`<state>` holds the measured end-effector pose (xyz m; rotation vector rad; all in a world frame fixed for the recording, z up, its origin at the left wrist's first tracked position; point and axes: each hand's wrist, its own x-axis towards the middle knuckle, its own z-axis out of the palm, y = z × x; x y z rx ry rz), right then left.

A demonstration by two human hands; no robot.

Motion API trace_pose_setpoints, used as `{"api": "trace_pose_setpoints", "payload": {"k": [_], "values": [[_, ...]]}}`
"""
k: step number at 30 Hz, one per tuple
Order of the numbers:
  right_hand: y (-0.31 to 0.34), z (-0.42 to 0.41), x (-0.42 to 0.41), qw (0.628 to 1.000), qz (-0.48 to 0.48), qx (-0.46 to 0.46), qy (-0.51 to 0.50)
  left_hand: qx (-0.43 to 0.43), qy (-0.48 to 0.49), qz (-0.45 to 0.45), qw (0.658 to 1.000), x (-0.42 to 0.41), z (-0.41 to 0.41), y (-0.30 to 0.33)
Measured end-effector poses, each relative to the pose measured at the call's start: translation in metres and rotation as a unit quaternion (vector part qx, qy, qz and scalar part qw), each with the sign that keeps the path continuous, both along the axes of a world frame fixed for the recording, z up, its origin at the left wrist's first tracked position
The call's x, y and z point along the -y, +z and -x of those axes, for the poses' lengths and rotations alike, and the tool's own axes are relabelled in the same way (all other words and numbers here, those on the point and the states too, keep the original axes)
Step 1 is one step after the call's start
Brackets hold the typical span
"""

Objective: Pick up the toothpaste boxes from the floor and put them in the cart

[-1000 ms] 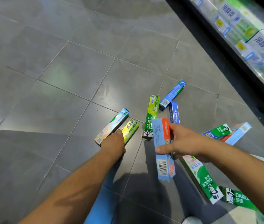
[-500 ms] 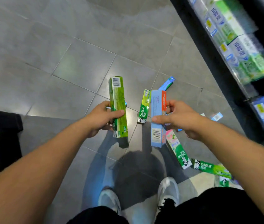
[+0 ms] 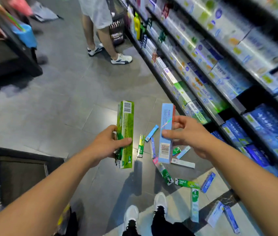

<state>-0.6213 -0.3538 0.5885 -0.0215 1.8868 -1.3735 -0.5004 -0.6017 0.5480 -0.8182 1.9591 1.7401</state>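
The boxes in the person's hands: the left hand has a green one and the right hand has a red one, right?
Not quite. The head view shows the left hand holding the green box, but the box in the right hand is light blue, with only a thin orange-red edge.

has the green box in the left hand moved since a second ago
Yes. The green box lay on the floor among the other boxes; now the left hand holds it upright, raised well clear of those still lying there.
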Motion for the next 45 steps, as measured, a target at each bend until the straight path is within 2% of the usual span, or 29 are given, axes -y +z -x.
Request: {"api": "trace_pose_setpoints", "payload": {"k": [4,8,14,18,25,31,34,41,45], "values": [[0.072,-0.01,-0.02,1.0,0.003,-0.014,-0.015,-0.04,-0.04,0.044,0.997,-0.014,0.01,0.083],[0.118,-0.035,-0.043,0.998,0.004,-0.044,-0.054,-0.068,-0.088,0.042,0.993,-0.025,0.021,0.138],[0.152,-0.084,-0.102,0.984,0.019,-0.08,-0.156,-0.096,-0.211,0.048,0.972,-0.074,0.038,0.178],[0.17,-0.12,-0.159,0.964,0.014,-0.097,-0.249,-0.113,-0.305,0.068,0.943,-0.133,0.043,0.194],[0.188,-0.206,-0.287,0.908,-0.015,-0.126,-0.398,-0.152,-0.478,0.08,0.861,-0.279,0.036,0.21],[0.184,-0.325,-0.412,0.837,-0.043,-0.113,-0.534,-0.153,-0.592,0.051,0.789,-0.451,-0.003,0.204],[0.176,-0.395,-0.477,0.794,-0.048,-0.102,-0.597,-0.171,-0.647,0.037,0.742,-0.541,-0.046,0.203],[0.171,-0.543,-0.599,0.721,-0.064,-0.087,-0.684,-0.213,-0.739,0.041,0.638,-0.728,-0.167,0.195],[0.175,-0.623,-0.655,0.677,-0.086,-0.08,-0.727,-0.187,-0.776,0.01,0.603,-0.82,-0.233,0.194]]}}
